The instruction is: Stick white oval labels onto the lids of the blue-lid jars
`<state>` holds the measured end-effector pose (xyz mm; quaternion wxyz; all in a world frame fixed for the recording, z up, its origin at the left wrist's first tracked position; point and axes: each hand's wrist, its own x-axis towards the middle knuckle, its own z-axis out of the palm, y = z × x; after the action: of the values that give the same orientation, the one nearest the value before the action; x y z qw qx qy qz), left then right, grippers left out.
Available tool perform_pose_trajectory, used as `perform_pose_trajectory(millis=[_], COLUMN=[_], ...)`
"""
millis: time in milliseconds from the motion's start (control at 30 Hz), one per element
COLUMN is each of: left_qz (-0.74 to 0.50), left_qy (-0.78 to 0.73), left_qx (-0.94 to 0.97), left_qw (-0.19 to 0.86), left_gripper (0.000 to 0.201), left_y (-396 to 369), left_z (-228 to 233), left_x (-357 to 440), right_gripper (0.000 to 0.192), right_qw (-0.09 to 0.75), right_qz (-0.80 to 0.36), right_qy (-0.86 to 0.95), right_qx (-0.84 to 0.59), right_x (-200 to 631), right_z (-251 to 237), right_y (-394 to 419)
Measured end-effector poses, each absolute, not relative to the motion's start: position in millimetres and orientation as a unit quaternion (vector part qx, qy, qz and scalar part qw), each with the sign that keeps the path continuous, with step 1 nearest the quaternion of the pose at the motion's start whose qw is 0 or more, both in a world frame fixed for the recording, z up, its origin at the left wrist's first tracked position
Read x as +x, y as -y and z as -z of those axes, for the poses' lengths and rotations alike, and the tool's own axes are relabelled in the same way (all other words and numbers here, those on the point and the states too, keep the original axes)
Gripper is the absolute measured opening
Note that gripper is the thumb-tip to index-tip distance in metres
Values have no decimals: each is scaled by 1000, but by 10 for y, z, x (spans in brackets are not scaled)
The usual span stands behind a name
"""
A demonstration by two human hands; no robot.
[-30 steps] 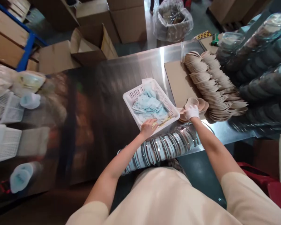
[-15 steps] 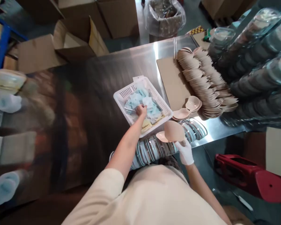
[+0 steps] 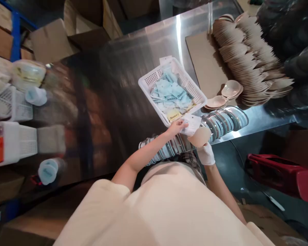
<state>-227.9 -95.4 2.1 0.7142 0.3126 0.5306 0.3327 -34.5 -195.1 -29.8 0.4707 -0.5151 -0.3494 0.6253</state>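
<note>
the bare left hand (image 3: 176, 127) pinches a flat white packet (image 3: 191, 123) at the perforated plastic basket's (image 3: 154, 76) 6 o'clock; the gloved right hand (image 3: 206, 153) grips a smooth tan cup (image 3: 200, 136) under it.

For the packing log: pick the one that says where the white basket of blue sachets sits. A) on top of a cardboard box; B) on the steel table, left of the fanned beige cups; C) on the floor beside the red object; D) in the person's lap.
B: the white basket rests on the steel table, with the fanned beige cups to its right in the head view.
</note>
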Motion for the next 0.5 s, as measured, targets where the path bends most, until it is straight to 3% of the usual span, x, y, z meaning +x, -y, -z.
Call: perform_pose_trajectory(millis=[133,267,333,400,500], left_qz=[-365,-388,-368,-328,-256], left_qy=[-572,-554,-518,-473,-437], left_qx=[320,440,541,635,706], left_qw=[661,590,551,515,495], left_gripper=[30,50,54,53,59], left_y=[1006,1265,1372,1453,1589], left_z=[24,-35,-120,-216,-295], left_x=[-2354,-2468,-2557,-2710,-3067], right_gripper=[66,64,72,79,76], right_qw=[520,574,551,501,428], right_qz=[-620,-488,-499,-582,-619], right_qy=[307,280,270,285,366], right_qx=[-501,-595,-611,-574,-548], right_x=[-519,-823,-945,-992,-958], right_z=[162,-10,-83,-151,-258], right_y=[1993,1905,1830,1798,1909])
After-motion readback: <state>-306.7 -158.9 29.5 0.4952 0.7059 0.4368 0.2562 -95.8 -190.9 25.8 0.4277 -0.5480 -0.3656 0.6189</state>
